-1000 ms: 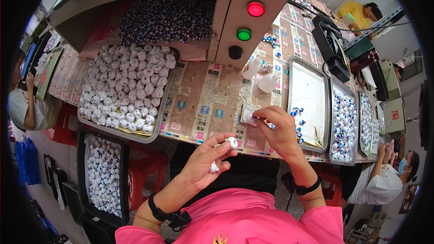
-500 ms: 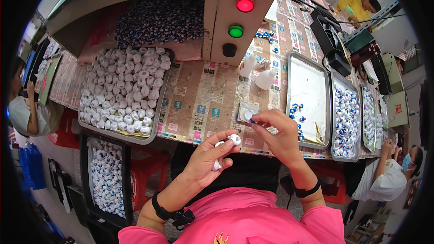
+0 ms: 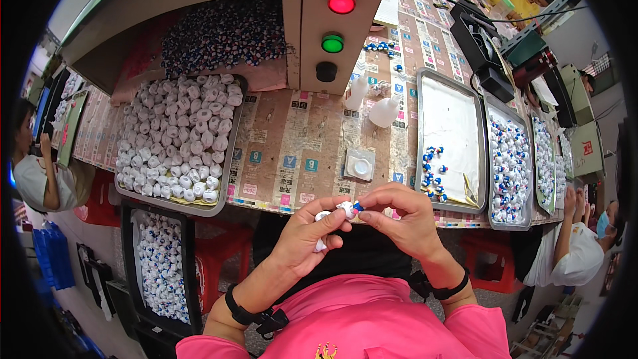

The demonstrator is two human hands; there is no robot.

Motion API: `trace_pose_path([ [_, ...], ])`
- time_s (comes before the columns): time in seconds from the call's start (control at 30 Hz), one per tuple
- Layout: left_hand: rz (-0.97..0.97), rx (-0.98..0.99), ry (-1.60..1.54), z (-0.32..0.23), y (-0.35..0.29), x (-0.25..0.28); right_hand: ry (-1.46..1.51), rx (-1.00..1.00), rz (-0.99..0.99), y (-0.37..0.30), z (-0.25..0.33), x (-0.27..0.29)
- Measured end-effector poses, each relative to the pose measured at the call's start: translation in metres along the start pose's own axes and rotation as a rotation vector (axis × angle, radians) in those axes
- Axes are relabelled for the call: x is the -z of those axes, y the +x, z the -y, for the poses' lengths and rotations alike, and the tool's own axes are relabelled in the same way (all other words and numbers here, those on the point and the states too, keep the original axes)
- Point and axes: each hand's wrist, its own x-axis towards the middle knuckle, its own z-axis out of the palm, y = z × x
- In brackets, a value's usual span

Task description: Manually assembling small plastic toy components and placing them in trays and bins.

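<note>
In front of my chest, my left hand (image 3: 302, 236) is closed around several small white rounded plastic pieces. One white piece (image 3: 346, 209) sticks up between its thumb and forefinger. My right hand (image 3: 407, 218) pinches a small blue piece (image 3: 358, 206) between thumb and fingertips and holds it against the end of that white piece. How far the two fit together is hidden by the fingers. Just beyond my hands, a small square pad with a round white dish (image 3: 359, 167) lies on the table.
Left stands a metal tray (image 3: 234, 139) of white pieces, below a machine housing (image 3: 345, 53) with lights. Two squeeze bottles (image 3: 384, 113) stand ahead. A lined tray (image 3: 452, 119) on the right holds several blue-and-white pieces, beside a fuller tray (image 3: 508, 226). A black crate (image 3: 194, 272) sits lower left.
My right hand has moved from above the round dish down and left, bringing the blue piece to the white piece in my left hand. The left hand stays nearly in place.
</note>
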Motion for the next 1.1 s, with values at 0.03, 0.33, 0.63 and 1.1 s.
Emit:
trace_pose_path([
  [0.03, -0.001, 0.0, 0.001, 0.001, 0.0, 0.0, -0.006, 0.007, 0.028, 0.0, 0.001, 0.002],
  [0.33, -0.002, 0.005, 0.083, -0.001, -0.004, -0.006, 0.031, 0.038, 0.028, -0.007, -0.006, 0.002],
  [0.63, 0.003, 0.063, 0.134, -0.001, -0.005, -0.029, 0.117, 0.091, -0.069, -0.014, 0.002, 0.021],
  [1.1, -0.056, 0.105, -0.058, -0.012, -0.006, -0.01, -0.672, -0.223, -1.258, -0.092, -0.078, 0.247],
])
